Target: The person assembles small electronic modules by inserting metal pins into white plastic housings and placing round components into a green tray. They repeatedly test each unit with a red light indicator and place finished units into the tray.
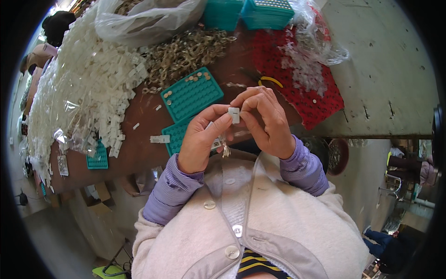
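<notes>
Between the thumb and forefinger of my left hand (200, 142) is a small white card (233, 115) with a dark mark on it. More white cards and a thin shiny strand (226, 149) hang beneath that palm. Just beside the held card, the thumb and fingers of my right hand (269, 116) are pinched together. Whatever they grip, if anything, is too small to make out. A teal tray (190, 100) beyond my hands has rows of hollows, several with small round pieces in them. Another teal tray (173, 136) lies partly behind my left hand.
White cards (88, 88) form a large heap at left. Tangled brownish-gold pieces (186, 53) lie at the back, near a clear plastic bag (148, 23) and stacked teal trays (267, 14). On a red cloth (297, 102) are clear plastic bits and a yellow-handled tool (272, 81).
</notes>
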Motion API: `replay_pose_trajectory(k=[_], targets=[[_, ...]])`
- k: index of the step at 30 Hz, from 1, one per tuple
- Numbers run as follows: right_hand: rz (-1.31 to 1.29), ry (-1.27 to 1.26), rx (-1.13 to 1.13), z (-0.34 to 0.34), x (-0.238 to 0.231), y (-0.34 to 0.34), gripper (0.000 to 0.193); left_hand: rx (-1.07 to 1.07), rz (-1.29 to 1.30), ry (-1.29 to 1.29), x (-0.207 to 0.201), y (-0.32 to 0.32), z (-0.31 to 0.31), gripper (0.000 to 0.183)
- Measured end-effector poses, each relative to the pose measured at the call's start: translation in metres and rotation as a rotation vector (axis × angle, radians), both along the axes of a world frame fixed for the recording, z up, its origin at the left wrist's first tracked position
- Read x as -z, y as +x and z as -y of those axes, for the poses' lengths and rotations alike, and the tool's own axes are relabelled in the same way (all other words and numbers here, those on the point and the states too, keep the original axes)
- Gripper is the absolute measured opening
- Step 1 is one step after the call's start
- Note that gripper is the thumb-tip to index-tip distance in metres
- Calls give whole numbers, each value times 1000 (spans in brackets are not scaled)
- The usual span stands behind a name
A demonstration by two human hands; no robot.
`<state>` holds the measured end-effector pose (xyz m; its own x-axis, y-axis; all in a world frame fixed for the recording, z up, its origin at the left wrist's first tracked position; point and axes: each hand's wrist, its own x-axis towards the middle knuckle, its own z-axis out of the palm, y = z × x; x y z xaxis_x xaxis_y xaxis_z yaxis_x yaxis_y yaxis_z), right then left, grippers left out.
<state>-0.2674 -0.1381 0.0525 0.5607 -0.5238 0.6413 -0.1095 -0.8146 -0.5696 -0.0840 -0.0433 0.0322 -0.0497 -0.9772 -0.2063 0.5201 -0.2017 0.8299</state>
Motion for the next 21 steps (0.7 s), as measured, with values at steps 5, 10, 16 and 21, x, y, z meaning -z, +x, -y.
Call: replay_pose_trajectory(k=[5, 10, 16, 21], targets=[[-42, 49, -74, -13, 0, 14, 12, 10, 166, -29, 8, 22, -16, 22], [-37, 181, -109, -11, 13, 5, 20, 25, 126, -42, 5, 25, -22, 20], [-366, -127, 517, 20, 48, -8, 31, -110, -197, 31, 5, 29, -18, 22], [-284, -106, 445, 27, 56, -5, 20, -25, -95, -83, 5, 32, -3, 15]])
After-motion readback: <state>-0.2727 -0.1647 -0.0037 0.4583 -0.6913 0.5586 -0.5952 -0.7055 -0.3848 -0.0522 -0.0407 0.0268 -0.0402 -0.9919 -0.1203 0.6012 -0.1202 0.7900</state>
